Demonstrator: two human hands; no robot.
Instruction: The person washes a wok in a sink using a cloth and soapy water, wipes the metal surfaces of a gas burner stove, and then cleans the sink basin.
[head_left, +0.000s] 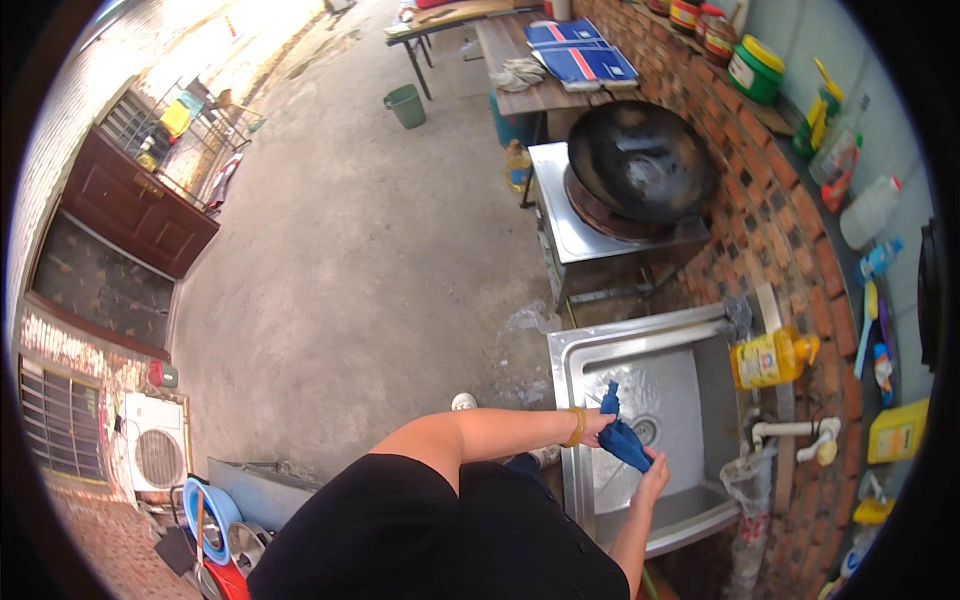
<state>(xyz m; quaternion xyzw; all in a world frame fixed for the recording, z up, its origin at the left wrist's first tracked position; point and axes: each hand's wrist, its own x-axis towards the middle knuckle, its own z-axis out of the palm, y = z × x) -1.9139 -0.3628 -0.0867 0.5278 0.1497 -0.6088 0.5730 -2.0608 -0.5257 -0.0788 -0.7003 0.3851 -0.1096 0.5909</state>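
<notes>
A blue cloth (622, 444), bunched and twisted, stretches between my two hands above the stainless-steel sink (561, 390). My left hand (598, 427), with a yellowish bangle (576, 427) at the wrist, grips its upper part, and a loose end sticks up past the fingers. The lower end is gripped by my right hand (655, 475). Below the cloth, the sink's drain (643, 430) shows in a wet basin floor. A white tap pipe (787, 430) comes from the brick wall at the sink's right side.
A bottle of yellow liquid (772, 358) stands by the sink's right rim. Beyond the sink, a large black wok (641, 161) rests on a metal stove stand (559, 202). Bottles and jars line the wall ledge. A green bucket (405, 106) stands on the concrete floor (337, 247).
</notes>
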